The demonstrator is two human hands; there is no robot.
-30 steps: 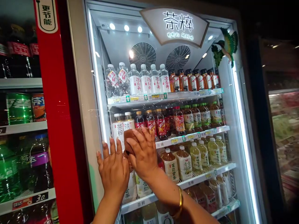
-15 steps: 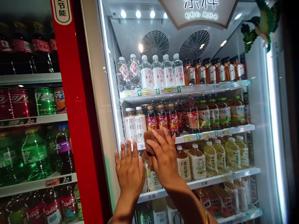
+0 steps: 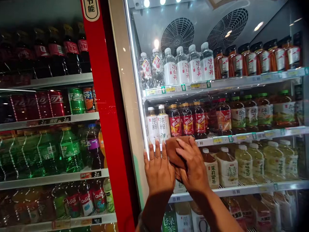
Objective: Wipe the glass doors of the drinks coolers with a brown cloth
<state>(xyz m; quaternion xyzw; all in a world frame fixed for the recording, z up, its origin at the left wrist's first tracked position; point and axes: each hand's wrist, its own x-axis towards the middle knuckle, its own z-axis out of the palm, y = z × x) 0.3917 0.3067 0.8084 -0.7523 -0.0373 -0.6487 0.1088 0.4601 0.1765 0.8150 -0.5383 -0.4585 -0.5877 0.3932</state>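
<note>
My right hand holds a folded brown cloth in front of the glass door of a lit drinks fridge. The fingers lie over the cloth's right side, and its flat left part sticks out toward my other hand. Just to the left, my left hand is open with its fingers stretched upward, palm toward the glass. Whether that palm touches the pane, I cannot tell. White-labelled tea bottles and red-labelled tea bottles stand behind the glass above my hands. My hands and the cloth partly hide the shelf below.
A red-framed fridge with soda bottles and cans stands at the left. A beige panel and a bright light strip run up the lit fridge's left edge. Clear water bottles line its upper shelf.
The view has turned, so the fridges appear farther right and larger. The cloth shows a broader, flatter face than before. Both hands stay close together at the glass.
</note>
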